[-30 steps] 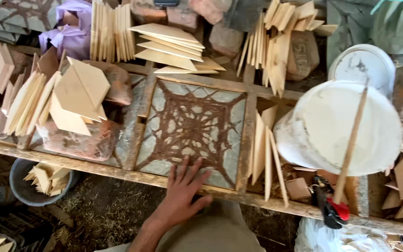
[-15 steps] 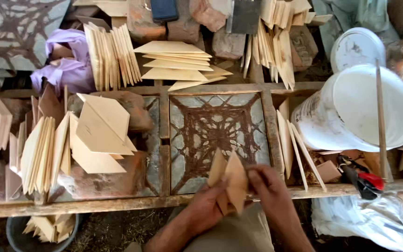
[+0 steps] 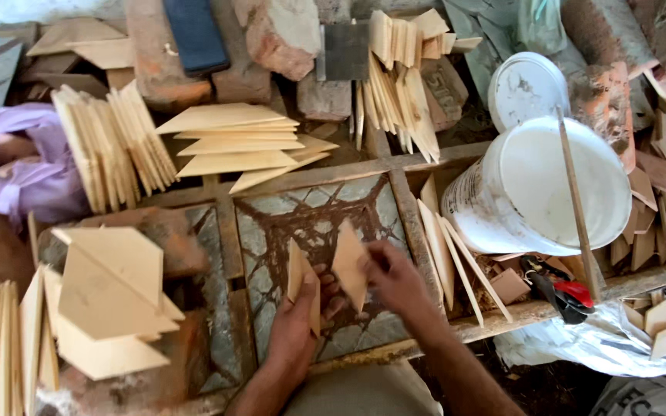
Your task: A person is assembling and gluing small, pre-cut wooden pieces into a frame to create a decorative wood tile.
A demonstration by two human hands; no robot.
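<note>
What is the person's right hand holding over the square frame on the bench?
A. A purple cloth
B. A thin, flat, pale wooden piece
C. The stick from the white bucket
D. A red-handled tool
B. The right hand pinches a thin pale wooden piece above the square frame, while the left hand holds another wooden piece beside it.

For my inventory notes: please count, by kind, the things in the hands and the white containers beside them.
Thin wooden pieces in hands: 2, one in the left hand, one in the right hand
White bucket: 1
White lid: 1
Stick across the bucket: 1
Total: 5
</note>
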